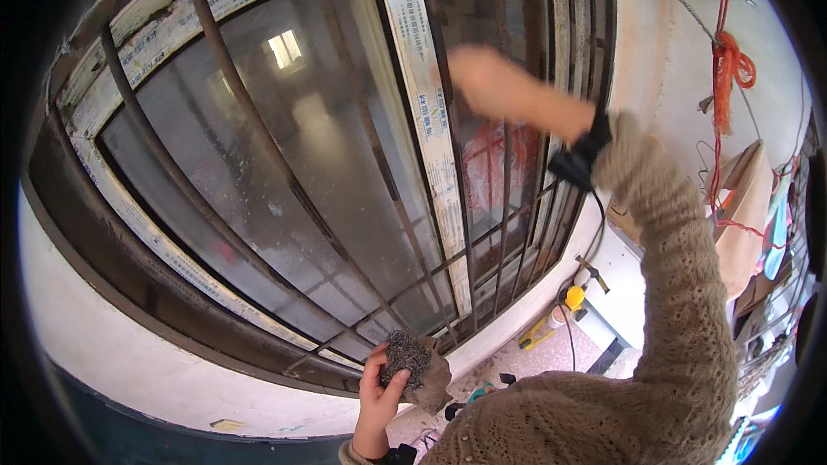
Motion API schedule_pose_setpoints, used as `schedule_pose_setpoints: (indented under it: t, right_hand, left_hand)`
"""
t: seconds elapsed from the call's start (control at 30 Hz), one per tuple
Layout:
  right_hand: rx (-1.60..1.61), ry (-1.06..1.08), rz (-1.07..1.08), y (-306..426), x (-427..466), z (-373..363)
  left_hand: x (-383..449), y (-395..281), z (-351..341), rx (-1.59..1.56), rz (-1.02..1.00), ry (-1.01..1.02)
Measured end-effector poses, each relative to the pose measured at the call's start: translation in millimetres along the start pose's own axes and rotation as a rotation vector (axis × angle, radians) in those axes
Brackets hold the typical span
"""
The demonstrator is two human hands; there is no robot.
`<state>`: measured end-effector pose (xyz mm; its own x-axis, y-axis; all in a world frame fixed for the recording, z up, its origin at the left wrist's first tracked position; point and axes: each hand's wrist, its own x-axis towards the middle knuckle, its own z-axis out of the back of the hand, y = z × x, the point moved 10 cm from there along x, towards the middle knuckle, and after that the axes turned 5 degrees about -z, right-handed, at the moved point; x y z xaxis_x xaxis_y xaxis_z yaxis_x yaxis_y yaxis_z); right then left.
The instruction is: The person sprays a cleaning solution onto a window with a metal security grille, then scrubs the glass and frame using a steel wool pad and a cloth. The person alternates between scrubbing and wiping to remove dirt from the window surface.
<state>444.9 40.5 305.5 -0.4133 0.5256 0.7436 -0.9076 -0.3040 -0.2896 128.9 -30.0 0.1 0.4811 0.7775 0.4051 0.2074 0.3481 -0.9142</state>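
My left hand point(380, 387), low in the view, grips a grey steel wool scrubber point(407, 358). A crumpled brown sheet, maybe sandpaper or cloth point(434, 381), is bunched against the scrubber on its right side. My right hand point(484, 81) is raised to a dark metal window bar point(446, 71) near the white central window frame point(420, 77). Motion blurs it, so whether its fingers hold the bar or anything else is unclear. Rust-brown bars stand in front of the dusty glass pane point(258, 142). A black strap point(585, 148) circles my right wrist.
Red cord point(727, 90) hangs along the white wall at right, beside a beige cloth point(743, 219). Below, a hammer point(593, 273) and a yellow tool point(533, 336) lie near the wall. A black cable point(601, 226) trails from my right wrist.
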Motion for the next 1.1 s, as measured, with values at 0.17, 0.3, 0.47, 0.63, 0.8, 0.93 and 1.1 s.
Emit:
schedule_pose_setpoints:
  t: [0.17, 0.3, 0.47, 0.63, 0.8, 0.93, 1.1]
  right_hand:
    - [0.256, 0.165, -0.147, 47, -136, -39]
    - [0.505, 0.013, -0.512, 32, -188, -29]
    - [1.291, 0.141, -1.031, 25, -229, -59]
    - [1.708, 0.109, -1.152, 48, -245, -79]
    - [1.588, 0.18, -1.279, 60, -278, -95]
    - [1.439, 0.244, -1.343, 67, -336, -109]
    - [0.817, 0.663, -1.279, 86, -463, -124]
  left_hand:
    - [26, 3, -27, -0.047, 0.036, 0.14]
    - [46, 5, -47, -0.036, 0.062, 0.21]
    - [56, 15, -55, -0.012, 0.089, 0.19]
    - [57, 17, -54, -0.077, 0.074, 0.164]
    - [55, 21, -44, -0.075, 0.09, 0.132]
    - [49, 32, -35, -0.112, 0.134, 0.096]
    - [41, 49, -25, -0.109, 0.187, 0.112]
